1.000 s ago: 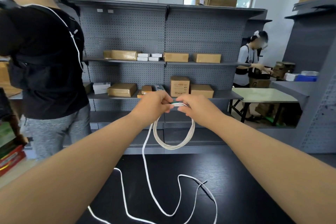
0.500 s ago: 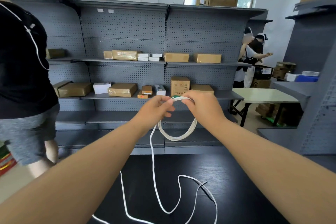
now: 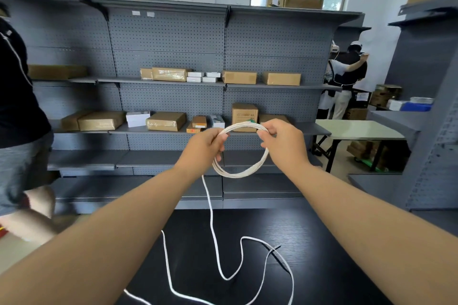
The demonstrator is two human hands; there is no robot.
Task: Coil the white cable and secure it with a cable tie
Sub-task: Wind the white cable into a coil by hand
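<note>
Two hands hold the coiled white cable [image 3: 241, 173] up between them: left hand [image 3: 203, 148] grips its left side, right hand [image 3: 282, 142] pinches the upper right. Its loose tail hangs onto the black table [image 3: 322, 255].

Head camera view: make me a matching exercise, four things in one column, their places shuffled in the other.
1 cable coil
2 loose cable length
3 upright brown box
4 blue bin

A on the black table
B far right, on a grey ledge
C between left hand and right hand
D on the shelf behind the coil

Pairs: 1-C, 2-A, 3-D, 4-B
</note>
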